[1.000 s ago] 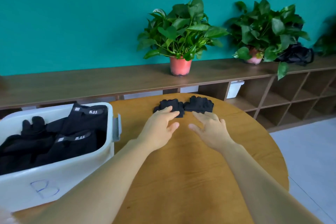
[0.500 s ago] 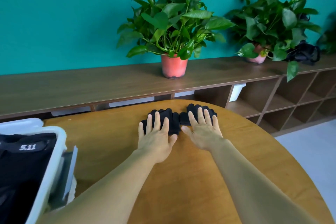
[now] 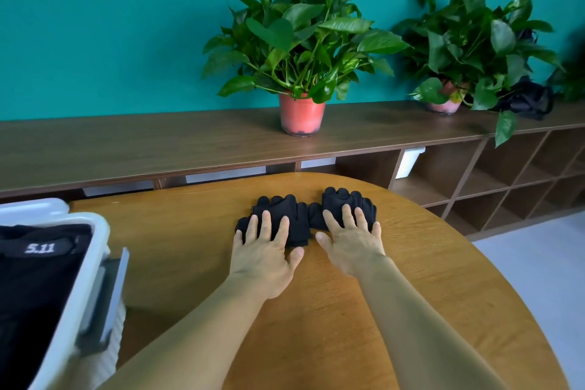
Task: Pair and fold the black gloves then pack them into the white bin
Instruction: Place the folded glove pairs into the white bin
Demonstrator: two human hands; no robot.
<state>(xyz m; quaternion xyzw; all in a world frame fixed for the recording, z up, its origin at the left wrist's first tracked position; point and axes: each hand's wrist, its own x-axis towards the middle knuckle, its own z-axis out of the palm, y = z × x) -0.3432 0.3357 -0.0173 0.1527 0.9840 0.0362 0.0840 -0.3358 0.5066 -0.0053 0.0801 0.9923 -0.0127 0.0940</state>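
The left hand [image 3: 264, 255] lies flat on the left glove [image 3: 285, 207], the right hand [image 3: 351, 242] on the right glove [image 3: 343, 198], far across the counter [image 3: 316, 310]; the gloves seem to touch. The white bin [image 3: 82, 279] sits left.

white bin [image 3: 100, 241] cropped at left, black gloves [image 3: 285, 209] — partly covered

Left hand [image 3: 264, 252]: bare, thumb plus four fingers all in view. Right hand [image 3: 351, 242]: bare, same count. Nails too blurred to read. Left forearm [image 3: 202, 336] bare, slim, runs off frame at 7 o'clock. Right forearm [image 3: 418, 326] bare, runs off at 5 o'clock. Skin uncovered to frame edge both sides.
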